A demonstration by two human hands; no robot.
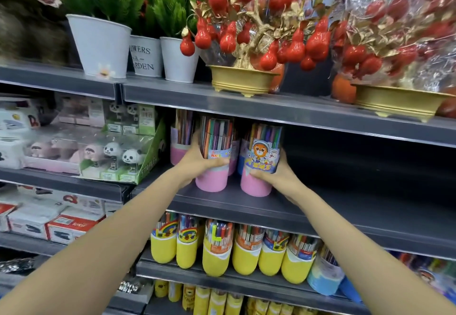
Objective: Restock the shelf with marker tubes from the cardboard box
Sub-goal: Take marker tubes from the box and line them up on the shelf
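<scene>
Two pink-based marker tubes being set on middle shelf (320, 206), one per hand. Left hand (197, 164) wrapped round left tube (214, 156) at label band, thumb side on near face, fingers curled behind. Right hand (278, 174) gripping right tube (261, 159) from right and below label, fingertips pressed on front of pink base. Both grips closed round tubes, not spread. Tubes upright, bases on or just above shelf board near front edge; contact hard to tell. Held low on body, probably to keep clear tops free of upper shelf lip (271, 111) and to steer bases into row.

More pink-based tubes (181, 139) standing behind and left, at back of same shelf. Placed as front row ahead of those, so likely filling forward from left. Long bare stretch of shelf to right, so task judged early to midway. Cardboard box not in view.

Lower shelf: row of yellow-based tubes (246, 250), leaning forward. Left bay: panda figure boxes (123, 156). Top shelf: white plant pots (101, 45), gold pot with red fruit tree (241, 80).

Next step, as judged: release, nudge tubes snug side by side. Risk: tall narrow tubes tipping if let go before sitting flat.
</scene>
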